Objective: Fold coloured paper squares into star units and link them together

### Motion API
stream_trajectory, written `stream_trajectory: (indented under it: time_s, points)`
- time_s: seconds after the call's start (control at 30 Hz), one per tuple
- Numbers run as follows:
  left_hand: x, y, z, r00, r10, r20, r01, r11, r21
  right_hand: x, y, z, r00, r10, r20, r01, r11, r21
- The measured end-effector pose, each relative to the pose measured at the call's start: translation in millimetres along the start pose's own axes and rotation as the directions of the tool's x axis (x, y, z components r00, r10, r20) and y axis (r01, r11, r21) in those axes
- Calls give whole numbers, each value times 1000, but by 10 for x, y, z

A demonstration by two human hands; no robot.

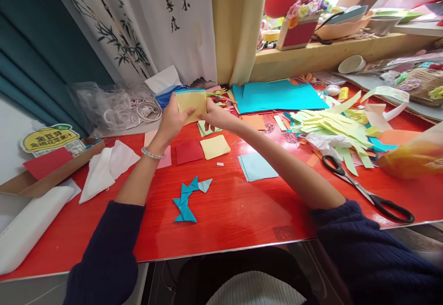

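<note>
Okay, 1 red table [228, 231] across the view. 1 pile of cyan paper [280, 96] at its back, sheets uncountable. 1 heap of pale strips [332, 127] on the right, too tangled to count. 1 pair of black-handled scissors [367, 194] just beside the heap, near the front edge. 2 hands raised over the table's back half: left hand [176, 118] clamped on the left side of 1 yellow paper bundle [189, 102], right hand [216, 115] gripping its right side; blue edge along the top, layers uncountable. Below: 1 light-blue stack [258, 166], 1 red paper [188, 152], 1 pale-yellow stack [215, 147]. 1 curved folded chain [185, 200], blue, 1 pale tip. 1 white scrap [220, 164].
</note>
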State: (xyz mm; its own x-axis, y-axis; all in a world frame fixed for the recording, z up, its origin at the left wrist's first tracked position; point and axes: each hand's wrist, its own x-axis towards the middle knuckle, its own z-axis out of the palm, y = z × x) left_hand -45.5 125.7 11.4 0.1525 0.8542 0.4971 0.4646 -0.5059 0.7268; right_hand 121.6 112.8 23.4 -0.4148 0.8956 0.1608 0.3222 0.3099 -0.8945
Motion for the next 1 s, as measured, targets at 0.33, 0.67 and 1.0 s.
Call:
stream_trajectory:
  time_s: [0.33, 0.67, 1.0]
  points:
    - [6, 55, 49, 993, 117, -10, -117, 983, -143, -8, -83, -182, 993, -75, -94, 78, 996, 30]
    - [-97, 300, 347, 982, 74, 176, -75, 997, 3, -595, 144, -522, 993, -32, -110, 17, 992, -129]
    - [-205, 507, 1012, 883, 187, 431, -267, 955, 133, -1171, 873, -776, 981, 163, -109, -182, 965, -191]
